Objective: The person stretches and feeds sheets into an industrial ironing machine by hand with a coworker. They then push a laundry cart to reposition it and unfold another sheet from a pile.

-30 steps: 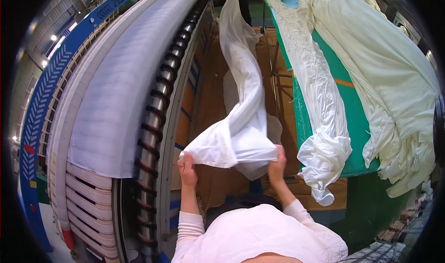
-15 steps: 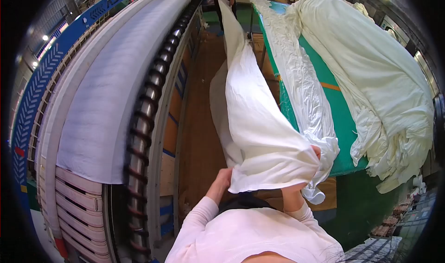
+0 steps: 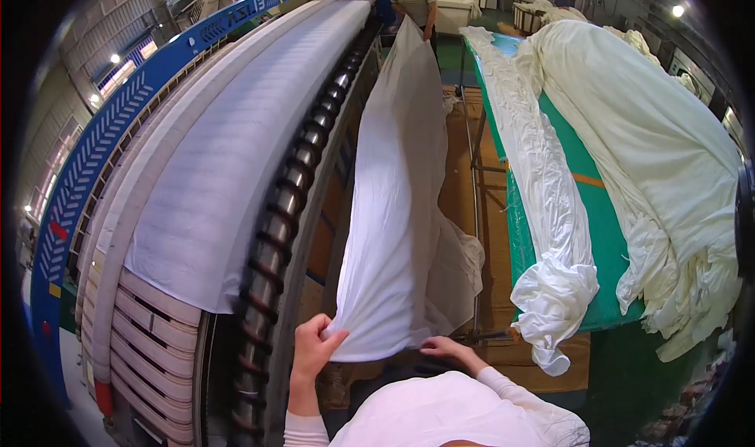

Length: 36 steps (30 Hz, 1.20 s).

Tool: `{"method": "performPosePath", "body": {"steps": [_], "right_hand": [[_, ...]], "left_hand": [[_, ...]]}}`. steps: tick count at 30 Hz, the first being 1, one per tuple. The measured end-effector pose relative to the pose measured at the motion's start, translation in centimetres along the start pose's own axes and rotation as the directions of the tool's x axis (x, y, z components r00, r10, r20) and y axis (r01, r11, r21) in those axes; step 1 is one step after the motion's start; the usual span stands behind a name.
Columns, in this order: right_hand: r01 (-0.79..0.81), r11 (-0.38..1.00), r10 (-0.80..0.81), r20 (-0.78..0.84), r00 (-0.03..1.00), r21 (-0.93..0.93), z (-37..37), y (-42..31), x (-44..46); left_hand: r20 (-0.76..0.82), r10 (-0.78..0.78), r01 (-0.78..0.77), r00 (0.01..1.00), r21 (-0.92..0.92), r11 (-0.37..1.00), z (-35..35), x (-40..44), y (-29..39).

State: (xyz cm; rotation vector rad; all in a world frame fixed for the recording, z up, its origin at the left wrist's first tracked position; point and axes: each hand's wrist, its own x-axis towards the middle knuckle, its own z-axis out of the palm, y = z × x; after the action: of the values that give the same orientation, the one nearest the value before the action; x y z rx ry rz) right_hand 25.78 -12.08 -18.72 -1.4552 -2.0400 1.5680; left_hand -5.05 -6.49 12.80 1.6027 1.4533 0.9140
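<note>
A long white sheet hangs stretched between me and a person at the far end. My left hand is closed on its near left corner, thumb and fingers pinching the cloth beside the ironing machine. Lower and to the right, my right hand holds the near edge, its fingertips partly hidden by the fabric. The sheet's right side falls in loose folds towards the floor.
On the left runs a large ironing machine with a spiral-wound roller and a flat white cloth on its belts. A green table at right carries a twisted white cloth and a big white linen pile. A co-worker stands at the far end.
The sheet has swung left towards the machine and spread out lengthwise. My left hand has moved left with its corner; my right hand has come down and left, away from the table.
</note>
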Motion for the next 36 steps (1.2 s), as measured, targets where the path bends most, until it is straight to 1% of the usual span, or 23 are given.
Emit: {"method": "performPosePath", "body": {"steps": [2,3,4,5,6,8,9,10,12,15,17,18,20,21,24,26,27,28,30,31,32,34,36], "right_hand": [[-0.073,0.997,0.071,-0.063,0.995,-0.027,1.0,-2.7,1.9],[-0.047,0.997,0.035,-0.165,0.986,-0.066,1.4,-4.2,1.9],[-0.022,0.999,0.016,-0.15,0.989,-0.039,1.7,-4.7,2.1],[0.002,1.0,-0.004,-0.133,0.991,-0.013,1.8,-5.1,2.2],[0.027,1.0,-0.025,-0.119,0.993,0.012,2.0,-5.3,2.4],[-0.046,0.997,0.045,-0.022,0.999,-0.056,2.8,-3.8,3.3],[-0.081,0.992,0.084,0.023,0.996,-0.094,3.3,-3.1,3.4],[-0.098,0.987,0.101,0.019,0.995,-0.126,3.6,-2.7,3.2],[-0.135,0.973,0.138,0.007,0.99,-0.188,4.2,-1.8,2.7],[-0.16,0.976,0.164,0.016,0.986,-0.149,5.5,1.8,2.3],[-0.194,0.975,0.188,-0.063,0.98,-0.111,6.3,4.1,1.2],[-0.21,0.973,0.201,-0.103,0.974,-0.09,6.6,5.3,0.6],[-0.326,0.944,0.313,-0.161,0.936,-0.057,7.3,7.6,-0.9],[-0.382,0.923,0.368,-0.19,0.91,-0.038,7.5,8.6,-1.7],[-0.527,0.83,0.557,-0.222,0.801,0.182,7.9,9.5,-4.4],[-0.544,0.796,0.601,-0.232,0.765,0.265,8.5,10.5,-5.6],[-0.55,0.782,0.617,-0.245,0.747,0.293,8.9,10.9,-6.0],[-0.554,0.769,0.633,-0.257,0.73,0.32,9.2,11.0,-6.1],[-0.609,0.732,0.675,-0.21,0.707,0.305,8.8,10.1,-5.9],[-0.636,0.713,0.696,-0.185,0.694,0.294,8.7,9.7,-5.8],[-0.625,0.74,0.671,-0.212,0.71,0.249,8.8,9.8,-5.3],[-0.598,0.786,0.617,-0.262,0.742,0.155,8.9,10.0,-4.0],[-0.549,0.822,0.569,-0.248,0.784,0.148,8.6,9.1,-2.6]], "left_hand": [[-0.051,0.097,-0.088,0.994,0.15,0.985,-1.6,-1.4,1.8],[-0.146,0.118,-0.087,0.982,0.204,0.975,-2.7,-2.2,2.2],[-0.238,0.138,-0.075,0.961,0.258,0.963,-3.8,-3.2,2.3],[-0.267,0.175,-0.089,0.947,0.306,0.948,-4.6,-4.0,2.5],[-0.27,0.167,-0.081,0.948,0.304,0.949,-5.0,-4.7,2.3],[-0.274,0.151,-0.067,0.95,0.296,0.953,-5.3,-6.2,1.7],[-0.247,0.143,-0.074,0.958,0.267,0.961,-4.9,-6.8,0.9],[-0.24,0.154,-0.095,0.959,0.241,0.966,-4.1,-7.0,-0.2],[-0.228,0.104,-0.054,0.968,0.217,0.975,-1.7,-7.6,-1.6],[-0.193,0.157,-0.112,0.968,0.229,0.967,1.9,-7.8,-3.0],[-0.142,0.23,-0.186,0.963,0.265,0.946,3.4,-7.8,-3.5],[-0.122,0.242,-0.201,0.963,0.277,0.94,3.8,-7.7,-3.6],[-0.075,0.266,-0.233,0.961,0.299,0.925,4.0,-7.3,-3.6],[-0.077,0.289,-0.253,0.954,0.306,0.918,3.8,-7.0,-3.3],[-0.134,0.337,-0.254,0.932,0.424,0.869,1.4,-6.1,-2.4],[-0.228,0.353,-0.196,0.908,0.513,0.836,-2.1,-6.0,-2.3],[-0.298,0.389,-0.173,0.872,0.555,0.814,-4.1,-6.1,-1.5],[-0.364,0.426,-0.146,0.828,0.594,0.791,-6.2,-6.4,-0.5],[-0.484,0.488,-0.066,0.727,0.658,0.75,-10.1,-7.2,1.4],[-0.518,0.519,-0.02,0.68,0.694,0.719,-12.0,-7.8,1.4],[-0.548,0.551,0.029,0.63,0.725,0.688,-13.9,-8.7,1.0],[-0.557,0.552,0.127,0.621,0.766,0.631,-16.9,-10.3,1.3],[-0.548,0.571,0.211,0.611,0.808,0.55,-18.2,-11.3,3.2]]}}
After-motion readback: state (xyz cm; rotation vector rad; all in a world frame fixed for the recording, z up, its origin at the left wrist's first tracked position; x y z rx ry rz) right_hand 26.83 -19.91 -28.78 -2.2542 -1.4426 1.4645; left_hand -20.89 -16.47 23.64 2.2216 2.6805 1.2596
